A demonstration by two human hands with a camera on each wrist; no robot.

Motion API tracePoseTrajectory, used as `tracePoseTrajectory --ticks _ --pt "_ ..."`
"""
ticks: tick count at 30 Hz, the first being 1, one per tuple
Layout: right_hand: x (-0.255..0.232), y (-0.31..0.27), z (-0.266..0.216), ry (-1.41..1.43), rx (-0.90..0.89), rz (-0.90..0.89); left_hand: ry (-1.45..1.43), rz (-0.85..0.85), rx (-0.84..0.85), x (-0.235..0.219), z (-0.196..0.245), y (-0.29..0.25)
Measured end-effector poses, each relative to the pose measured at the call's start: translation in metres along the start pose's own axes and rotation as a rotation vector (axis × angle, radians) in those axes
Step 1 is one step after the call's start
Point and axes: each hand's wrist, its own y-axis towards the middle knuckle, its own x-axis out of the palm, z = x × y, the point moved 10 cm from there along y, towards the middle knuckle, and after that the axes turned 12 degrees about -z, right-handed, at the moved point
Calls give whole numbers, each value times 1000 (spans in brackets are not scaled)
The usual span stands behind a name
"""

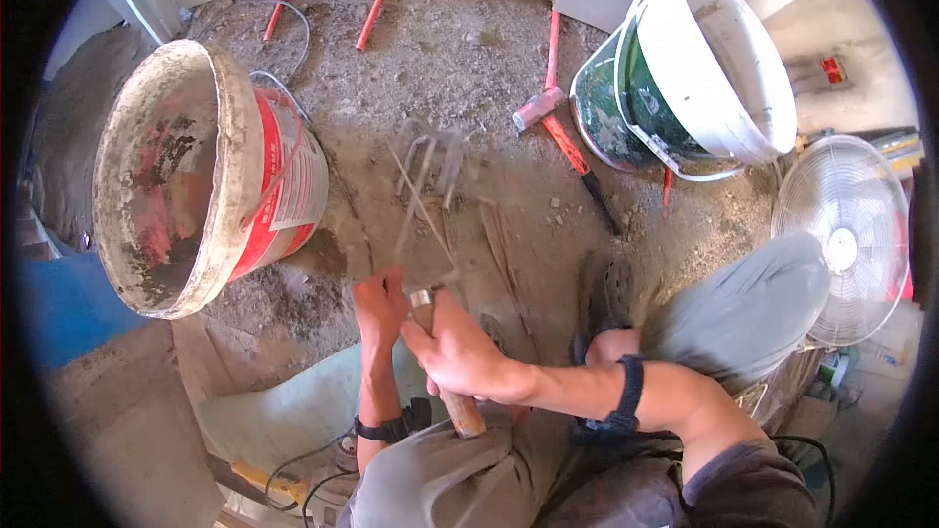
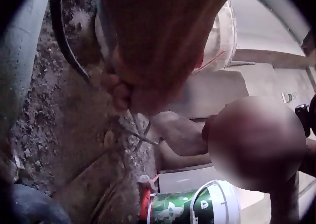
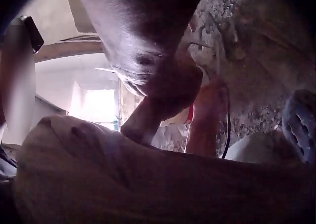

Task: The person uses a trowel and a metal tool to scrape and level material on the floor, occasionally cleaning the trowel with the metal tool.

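Note:
My right hand point(image 1: 465, 347) grips the wooden handle point(image 1: 463, 413) of a hand tool, just below its metal collar point(image 1: 422, 299). Beyond the collar, thin metal rods point(image 1: 419, 191) cross and end in a blurred, bent, fork-like head point(image 1: 435, 152). Beside the collar, my left hand point(image 1: 380, 305) has its fingers curled at the lower end of one rod. The left wrist view shows these curled fingers point(image 2: 121, 95) with dark rods point(image 2: 140, 135) coming out below them. In the right wrist view, the right hand point(image 3: 177, 83) holds the handle point(image 3: 140, 122) above the trouser leg.
A dirty white-and-red bucket point(image 1: 279, 186) tilts at left; a green-and-white bucket point(image 1: 626, 88) leans at right. Between them a hammer point(image 1: 572, 152) lies on rubble. A round fan point(image 1: 841, 249) is at far right, a blue sheet point(image 1: 83, 308) at left. Orange pipes point(image 1: 372, 20) poke from the ground.

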Motion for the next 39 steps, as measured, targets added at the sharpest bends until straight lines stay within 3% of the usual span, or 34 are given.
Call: tracePoseTrajectory --ticks 8,10,13,15,16,19,21,23,24,25,27,29,30,31,33,35,37,39 --pt "9 -8 -19 193 -55 37 51 -64 -141 11 -6 3" --pt "12 -11 -27 262 -36 19 38 -33 -62 10 3 2" --pt "-10 26 -20 224 -47 73 -736 181 -172 66 -123 -15" --pt "-17 24 -36 83 -61 124 -620 48 -231 46 -80 -6" --pt "-13 32 -18 161 -224 128 -559 -19 -255 35 -57 -3" --pt "-4 7 -27 238 -39 27 27 -125 -161 17 -2 1" --pt "-36 42 -34 260 19 19 87 -78 -55 12 20 -4" --pt "-40 45 -46 239 -21 82 -43 46 41 40 -60 -9" --pt "-36 38 -54 206 -69 149 -92 115 89 43 -57 -8" --pt "-11 32 -57 308 90 34 -138 183 141 46 -55 -9" --pt "41 10 -51 316 4 -135 -319 250 26 74 -84 -34" --pt "49 13 -56 312 -73 -200 -475 351 -47 74 -97 -35" --pt "34 26 -61 308 -123 -195 -555 412 -75 66 -97 -31" --pt "7 39 -64 242 -225 -120 -368 254 -81 63 -87 -22" --pt "-45 28 -107 -76 -520 30 23 -21 -14 26 -11 -3" --pt "-83 17 -111 -124 -409 147 96 -35 -101 13 20 -2" --pt "-113 12 -133 -186 -554 241 137 -55 -162 10 21 -2" --pt "-137 8 -163 -220 -577 266 129 -103 -206 13 17 -1"
